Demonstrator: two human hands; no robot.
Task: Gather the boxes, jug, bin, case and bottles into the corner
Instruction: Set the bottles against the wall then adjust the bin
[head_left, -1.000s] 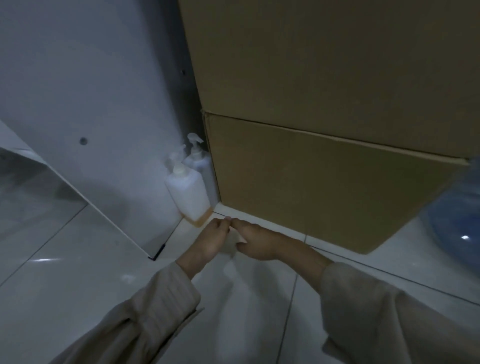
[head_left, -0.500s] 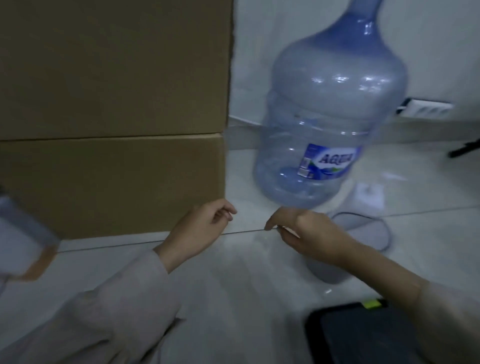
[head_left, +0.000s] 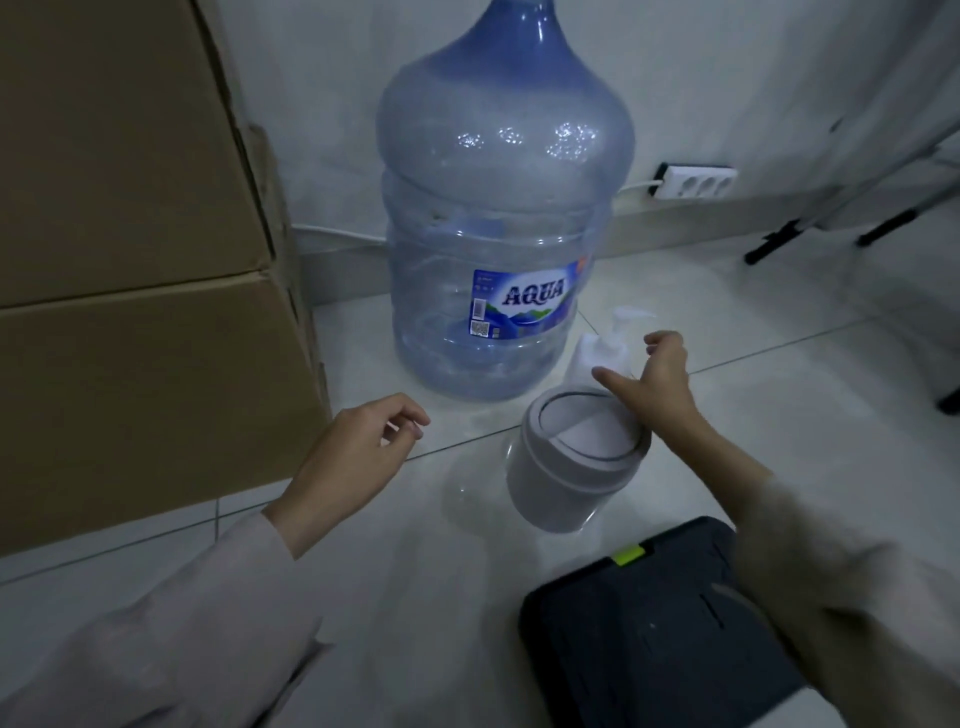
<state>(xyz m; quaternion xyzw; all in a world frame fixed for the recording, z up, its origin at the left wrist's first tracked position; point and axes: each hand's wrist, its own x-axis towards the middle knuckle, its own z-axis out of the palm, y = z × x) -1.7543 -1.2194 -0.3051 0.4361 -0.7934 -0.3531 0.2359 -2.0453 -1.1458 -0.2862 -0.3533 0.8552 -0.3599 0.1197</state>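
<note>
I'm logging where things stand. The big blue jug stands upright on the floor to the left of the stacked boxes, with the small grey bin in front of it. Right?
Not quite. The head view shows the jug upright on the floor to the right of the stacked boxes, not the left. The small grey bin does stand in front of it.

Both arms reach forward from the bottom of the view in loose, pale beige sleeves (head_left: 171, 639) that end at the wrists. The left hand (head_left: 349, 453) hovers back-up with its fingers loosely curled toward the thumb — nothing lies in its grasp. The right hand (head_left: 655, 385) is stretched further out and turned more on edge — its thumb juts leftward, its fingers (head_left: 660, 340) bend downward at the knuckles, and whether they touch anything cannot be told.
</note>
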